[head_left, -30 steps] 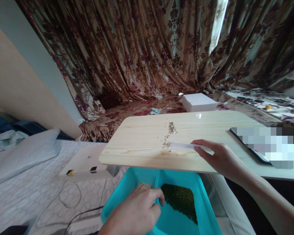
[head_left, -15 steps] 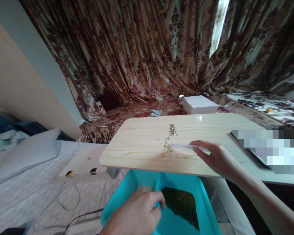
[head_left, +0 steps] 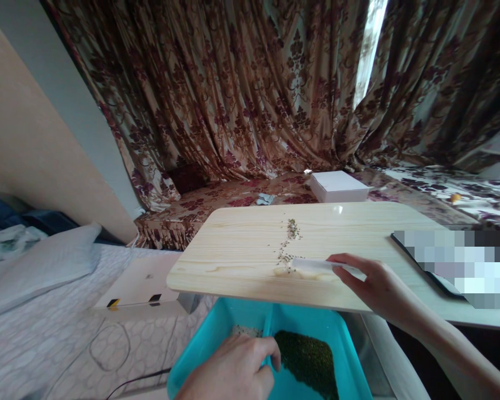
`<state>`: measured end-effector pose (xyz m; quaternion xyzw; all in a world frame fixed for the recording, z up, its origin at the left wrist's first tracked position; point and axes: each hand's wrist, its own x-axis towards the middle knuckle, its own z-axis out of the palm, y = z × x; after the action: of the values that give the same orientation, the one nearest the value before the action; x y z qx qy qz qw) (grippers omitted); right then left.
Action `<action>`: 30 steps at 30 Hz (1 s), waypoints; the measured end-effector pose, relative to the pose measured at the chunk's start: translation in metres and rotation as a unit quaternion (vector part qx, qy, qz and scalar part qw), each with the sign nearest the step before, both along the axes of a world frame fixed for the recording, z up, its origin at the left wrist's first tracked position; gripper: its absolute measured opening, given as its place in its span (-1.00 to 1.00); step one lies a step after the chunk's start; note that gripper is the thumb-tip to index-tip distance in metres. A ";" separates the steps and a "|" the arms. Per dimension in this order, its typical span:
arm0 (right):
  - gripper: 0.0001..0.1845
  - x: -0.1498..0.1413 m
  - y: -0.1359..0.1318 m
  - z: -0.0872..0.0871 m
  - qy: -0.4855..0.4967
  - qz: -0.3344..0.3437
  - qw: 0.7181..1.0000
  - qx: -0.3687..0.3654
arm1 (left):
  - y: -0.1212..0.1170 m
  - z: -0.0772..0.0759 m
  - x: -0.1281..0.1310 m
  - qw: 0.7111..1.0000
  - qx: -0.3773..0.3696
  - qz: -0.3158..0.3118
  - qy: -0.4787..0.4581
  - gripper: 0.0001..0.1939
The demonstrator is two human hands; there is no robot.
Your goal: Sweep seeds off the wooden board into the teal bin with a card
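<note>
R hand, nearly closed in a pinch, has a white strip low over the wood tabletop, long axis approx. L–R, free end pointing L at scattered grains. L hand is half-curled over the teal tray; can't tell if it holds anything.

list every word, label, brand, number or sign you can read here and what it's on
No text can be read.
White box on the bed: small mark on top, too small to read; dark patches, no legible lettering.
Tablet-like object on the table: pixelated, unreadable.
White strip in the right hand: no lettering visible.
</note>
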<state>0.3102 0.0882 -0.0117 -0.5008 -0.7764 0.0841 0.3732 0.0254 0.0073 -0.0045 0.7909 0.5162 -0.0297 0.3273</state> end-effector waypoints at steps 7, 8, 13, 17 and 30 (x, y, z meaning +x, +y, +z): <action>-0.71 -0.001 -0.004 0.003 -0.004 0.002 1.000 0.001 | 0.000 -0.003 -0.001 1.000 0.003 0.003 -0.016 -0.66; -0.71 -0.002 -0.002 0.003 -0.004 0.000 1.000 0.006 | 0.000 -0.003 -0.001 1.000 0.004 0.001 -0.017 -0.66; -0.70 -0.010 0.010 0.001 -0.011 0.010 1.000 0.008 | -0.001 -0.002 -0.002 1.000 0.006 -0.006 -0.016 -0.65; -0.71 -0.011 0.006 0.002 -0.012 0.027 1.000 -0.004 | -0.001 -0.002 -0.002 1.000 -0.006 0.003 -0.017 -0.65; -0.71 0.001 -0.009 0.002 0.015 0.006 0.999 -0.032 | -0.001 0.003 0.000 1.000 -0.014 0.008 -0.013 -0.65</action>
<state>0.3116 0.0794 -0.0100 -0.5066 -0.7705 0.1187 0.3682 0.0258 0.0065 -0.0017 0.7826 0.5176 -0.0236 0.3451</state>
